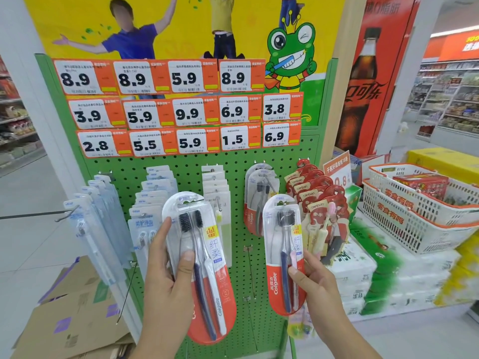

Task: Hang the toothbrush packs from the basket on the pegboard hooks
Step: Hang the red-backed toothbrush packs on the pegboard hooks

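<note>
My left hand (166,270) grips a red-and-clear Colgate toothbrush pack (204,265) by its left edge, thumb on the front, held in front of the green pegboard (191,174). My right hand (313,278) pinches a second Colgate pack (282,252) at its lower right; its hang hole sits at the tip of a hook (284,203). More Colgate packs (259,198) hang on the same hook behind it. White shopping baskets (414,216) with orange rims stand at the right.
Blue-white packs (101,218) hang at the left, white packs (216,187) in the middle, red canban packs (318,200) at the right. A bare hook (248,270) juts low at centre. Price tags (191,107) line the top. Cardboard boxes (77,307) lie lower left; stacked cartons (363,275) right.
</note>
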